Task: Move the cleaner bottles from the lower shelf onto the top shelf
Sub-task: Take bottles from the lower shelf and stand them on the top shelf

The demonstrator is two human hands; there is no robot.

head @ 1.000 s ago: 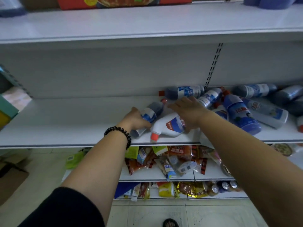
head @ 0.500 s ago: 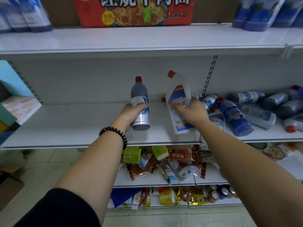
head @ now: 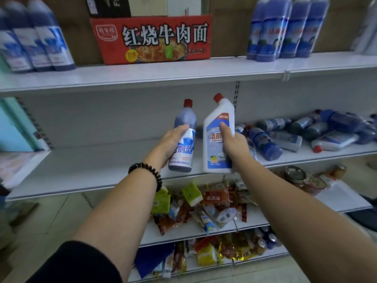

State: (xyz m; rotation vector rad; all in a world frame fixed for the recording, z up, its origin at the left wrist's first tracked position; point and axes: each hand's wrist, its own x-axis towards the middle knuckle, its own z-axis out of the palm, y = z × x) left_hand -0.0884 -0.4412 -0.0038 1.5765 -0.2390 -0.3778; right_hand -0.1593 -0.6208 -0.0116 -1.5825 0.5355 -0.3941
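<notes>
My left hand grips a dark blue cleaner bottle with a red cap, held upright in the air in front of the lower shelf. My right hand grips a white angled-neck cleaner bottle with a red cap, also upright and lifted. Several more cleaner bottles lie in a heap on the right of the lower shelf. The top shelf carries standing blue bottles at the left and at the right.
A red noodle carton stands in the middle of the top shelf, with bare shelf to either side of it. Snack packets fill the shelves below. Jars sit lower right. A teal box stands at the left.
Both hands picked their bottles up off the lower shelf, turned them upright and raised them. My view tilted up, so the top shelf shows.
</notes>
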